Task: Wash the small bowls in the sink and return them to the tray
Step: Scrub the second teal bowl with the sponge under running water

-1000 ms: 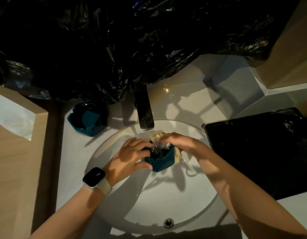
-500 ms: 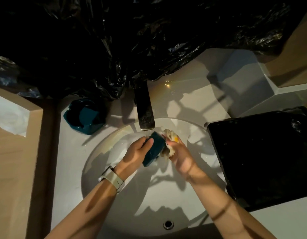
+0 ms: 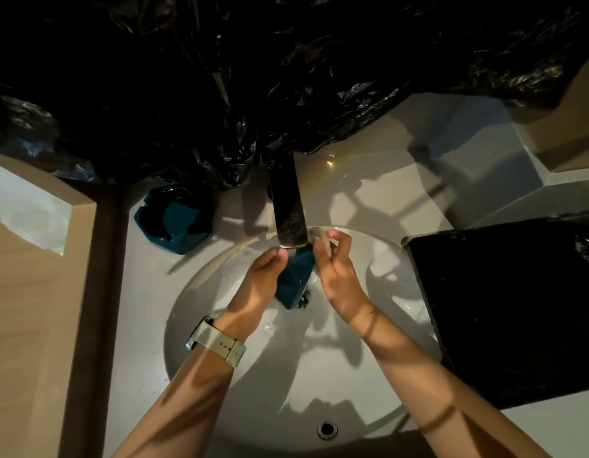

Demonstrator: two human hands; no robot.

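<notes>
Head view: the left hand (image 3: 265, 279) grips a teal bowl (image 3: 294, 279) tilted on its side just under the faucet (image 3: 288, 209), probably so water runs off it. The right hand (image 3: 332, 266), touching the bowl's right side, pinches a pale sponge (image 3: 319, 236) for scrubbing. A second bowl (image 3: 175, 221) waits at the sink's (image 3: 220, 325) back-left edge. The dark tray (image 3: 504, 309) lies at the right edge.
</notes>
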